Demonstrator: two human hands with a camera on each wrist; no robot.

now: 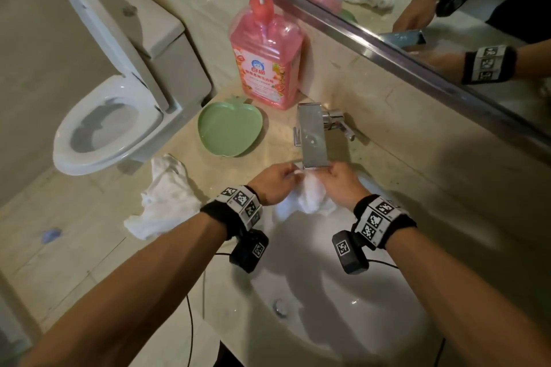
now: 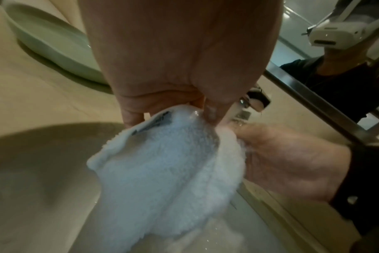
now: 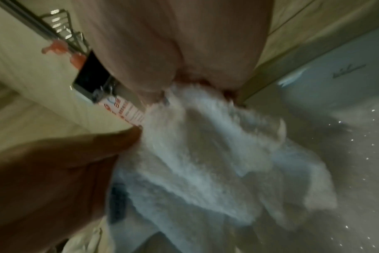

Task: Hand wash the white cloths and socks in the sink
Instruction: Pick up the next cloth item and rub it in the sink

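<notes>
Standing at the far left, beyond the counter's edge, is the toilet [image 1: 119, 104] with its lid up. On the counter [image 1: 89, 232] near that edge lies a heap of white cloths [image 1: 167, 199], well apart from the sink [image 1: 328, 307]. Behind it sits the green apple-shaped dish [image 1: 231, 128], which holds nothing visible, and the pink detergent bottle [image 1: 267, 62] stands just behind the dish, against the wall. Bare counter lies between the heap and the basin rim.

Under the flat faucet spout [image 1: 311, 134], over the back of the basin, the left hand [image 1: 272, 182] pinches the upper edge of a white cloth [image 1: 310, 197] with curled fingers. The right hand [image 1: 340, 185] grips the same cloth from the other side, and the cloth hangs down between them into the basin. The drain [image 1: 280, 307] is uncovered.

The left wrist view alone shows water running from the spout onto the fingers and a dark printed mark on the cloth's hem. The right wrist view is blurred, yet it shows water drops on the basin wall.
</notes>
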